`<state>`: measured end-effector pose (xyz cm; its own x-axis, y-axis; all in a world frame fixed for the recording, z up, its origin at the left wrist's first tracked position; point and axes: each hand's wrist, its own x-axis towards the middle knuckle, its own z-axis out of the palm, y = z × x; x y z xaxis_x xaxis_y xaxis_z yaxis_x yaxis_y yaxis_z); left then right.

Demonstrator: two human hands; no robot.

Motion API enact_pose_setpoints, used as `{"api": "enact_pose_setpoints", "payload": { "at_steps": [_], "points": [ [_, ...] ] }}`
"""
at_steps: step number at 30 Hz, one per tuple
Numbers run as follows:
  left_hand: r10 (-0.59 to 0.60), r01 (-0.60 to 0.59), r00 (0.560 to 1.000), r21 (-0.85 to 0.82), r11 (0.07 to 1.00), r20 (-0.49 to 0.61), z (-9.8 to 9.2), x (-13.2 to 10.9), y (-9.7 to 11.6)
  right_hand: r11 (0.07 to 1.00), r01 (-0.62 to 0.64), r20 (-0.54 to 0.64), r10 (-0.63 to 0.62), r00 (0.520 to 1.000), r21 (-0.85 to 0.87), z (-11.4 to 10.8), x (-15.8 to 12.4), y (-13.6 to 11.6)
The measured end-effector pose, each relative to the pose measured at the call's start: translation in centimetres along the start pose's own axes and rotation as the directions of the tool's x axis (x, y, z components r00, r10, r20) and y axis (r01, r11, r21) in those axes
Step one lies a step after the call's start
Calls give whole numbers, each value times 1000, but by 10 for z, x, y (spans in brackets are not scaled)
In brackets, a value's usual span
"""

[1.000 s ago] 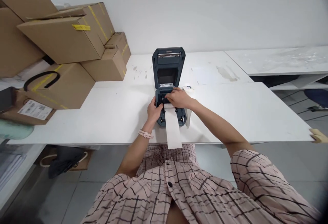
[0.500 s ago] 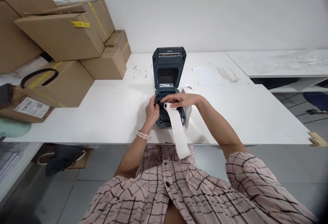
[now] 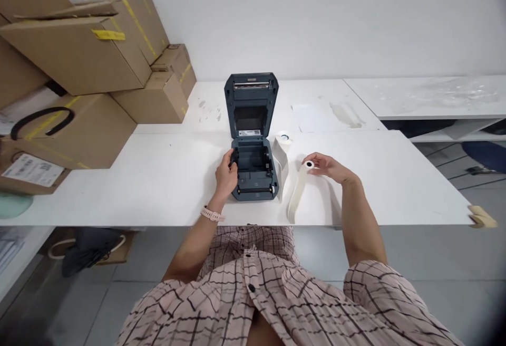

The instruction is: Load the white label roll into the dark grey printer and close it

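A dark label printer (image 3: 256,181) stands on the white table with its lid (image 3: 252,104) raised. Its inner bay shows no roll. My left hand (image 3: 226,174) grips the printer's left side, fingers curled over the edge. To the right of the printer, my right hand (image 3: 328,166) pinches a small roll of label paper (image 3: 309,165) just over the table. A loose strip of paper (image 3: 297,195) hangs from this roll down to the tabletop near the front edge. A second paper roll (image 3: 284,139) lies behind, its unwound strip running along the printer's right side.
Cardboard boxes (image 3: 98,56) with yellow tape are stacked at the left of the table (image 3: 169,177). A flat sheet (image 3: 310,118) lies toward the back. Clear plastic (image 3: 454,93) covers the adjoining table at right. A blue stool seat (image 3: 484,156) is beyond.
My right hand has lifted the small roll out of the printer's bay and carried it right, over the table. My left hand has stayed on the printer. The view has shifted slightly.
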<state>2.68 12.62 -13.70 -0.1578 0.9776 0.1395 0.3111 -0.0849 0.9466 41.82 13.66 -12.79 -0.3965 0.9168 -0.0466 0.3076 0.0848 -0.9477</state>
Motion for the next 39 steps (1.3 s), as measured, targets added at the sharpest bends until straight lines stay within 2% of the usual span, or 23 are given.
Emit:
{"api": "enact_pose_setpoints", "payload": {
  "at_steps": [4, 7, 10, 14, 16, 20, 22, 24, 26, 27, 29, 31, 33, 36, 39],
  "points": [
    [6, -6, 1000, -29, 1000, 16, 0, 1, -4, 1000, 3, 53, -4, 999, 22, -2, 9, 5],
    [12, -11, 1000, -37, 999, 15, 0, 1, -1, 995, 49, -31, -46, 998, 84, -16, 21, 4],
    [-5, 5, 1000, -10, 1000, 9, 0, -1, 4, 996, 69, -120, -62, 991, 58, -22, 54, -3],
    [-51, 50, 998, 38, 998, 28, 0, -4, 11, 999, -40, -54, 39, 998, -28, -4, 112, -16],
    [-79, 78, 996, 35, 996, 48, -1, -6, 13, 996, -85, -44, 84, 995, -20, 8, 128, -20],
    [-87, 84, 994, 46, 995, 63, -2, -7, 14, 998, -33, -76, 37, 996, 45, 21, 128, -34],
    [-64, 62, 997, 45, 997, 53, -1, -7, 14, 993, 52, -57, -46, 997, 110, 24, 119, -52],
    [-47, 45, 998, 37, 998, 44, -1, -6, 13, 984, 147, 12, -149, 989, 102, 30, 112, -82],
    [-45, 44, 998, 29, 999, 34, 0, -6, 13, 976, 205, 146, -193, 970, -69, 44, 110, -116],
    [-50, 49, 998, 24, 998, 29, 0, -6, 13, 954, 218, 226, -171, 959, -205, 53, 111, -133],
    [-69, 68, 997, 17, 998, 25, 0, -6, 14, 844, 230, 343, -58, 937, -485, 74, 117, -160],
    [-94, 94, 995, 8, 996, 27, 0, -7, 16, 700, 239, 377, 47, 925, -673, 96, 127, -174],
    [-114, 114, 993, 2, 994, 32, 0, -8, 19, 599, 244, 378, 108, 919, -763, 115, 137, -175],
    [-124, 124, 992, 21, 992, 30, 0, -7, 21, 494, 244, 378, 190, 906, -834, 134, 152, -164],
    [-126, 125, 992, 40, 991, 15, 0, -7, 21, 457, 221, 371, 268, 889, -861, 140, 159, -151]
  ]
}}
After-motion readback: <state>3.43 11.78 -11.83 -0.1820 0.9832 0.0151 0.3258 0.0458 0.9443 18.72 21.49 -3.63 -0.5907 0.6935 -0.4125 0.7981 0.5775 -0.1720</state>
